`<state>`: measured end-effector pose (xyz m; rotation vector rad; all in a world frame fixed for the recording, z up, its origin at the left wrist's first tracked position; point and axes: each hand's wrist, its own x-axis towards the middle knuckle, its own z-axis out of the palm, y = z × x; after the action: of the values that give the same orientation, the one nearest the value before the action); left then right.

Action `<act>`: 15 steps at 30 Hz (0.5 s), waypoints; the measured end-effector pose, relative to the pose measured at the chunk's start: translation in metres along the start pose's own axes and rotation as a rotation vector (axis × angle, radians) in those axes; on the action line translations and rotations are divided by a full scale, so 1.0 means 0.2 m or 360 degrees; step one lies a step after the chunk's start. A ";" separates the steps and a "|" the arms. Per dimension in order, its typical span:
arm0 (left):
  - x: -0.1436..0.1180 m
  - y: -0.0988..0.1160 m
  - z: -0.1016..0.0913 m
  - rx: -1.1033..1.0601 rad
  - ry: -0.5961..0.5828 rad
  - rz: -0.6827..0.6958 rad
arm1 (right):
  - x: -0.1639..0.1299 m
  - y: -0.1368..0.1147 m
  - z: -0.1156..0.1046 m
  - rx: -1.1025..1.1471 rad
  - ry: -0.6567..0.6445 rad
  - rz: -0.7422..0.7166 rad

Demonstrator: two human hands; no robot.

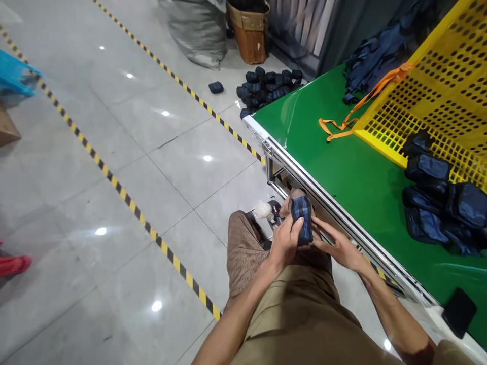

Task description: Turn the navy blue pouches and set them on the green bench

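Note:
A small blue and black fabric pouch (302, 219) is held over my lap, its long side pointing away from me. My left hand (284, 237) grips its left side, with the thumb lying across the top face. At the pouch's right edge is my right hand (338, 246), its thumb and fingers spread apart and the fingertips close to the fabric. Whether those fingertips touch the pouch I cannot tell. Similar dark pouches (429, 203) lie heaped on the green table to the right, beside and partly in a yellow crate.
The green table (300, 126) has a metal-edged frame close to my right arm. On it are the tipped yellow crate (375, 147), an orange strap (342, 133) and a black phone (459, 312). More pouches (266, 86) lie on the floor past the table's corner, near a grey sack (198, 30).

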<state>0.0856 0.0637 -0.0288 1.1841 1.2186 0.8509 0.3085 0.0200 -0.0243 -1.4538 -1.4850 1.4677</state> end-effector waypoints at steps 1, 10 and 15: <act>-0.02 0.00 0.02 0.0059 -0.0013 0.0031 | 0.01 -0.04 0.06 0.0074 0.0047 0.0040; 0.01 -0.04 0.02 -0.0023 0.0050 -0.0199 | 0.08 -0.19 0.26 -0.0407 0.0277 0.0024; 0.01 -0.15 0.04 -0.0167 -0.0084 -0.0317 | 0.09 -0.16 0.22 -0.0570 0.0376 0.0321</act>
<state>0.0897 0.0570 -0.0576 0.9771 1.2116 0.7213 0.2540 0.0309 -0.0083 -1.9667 -1.5413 1.1253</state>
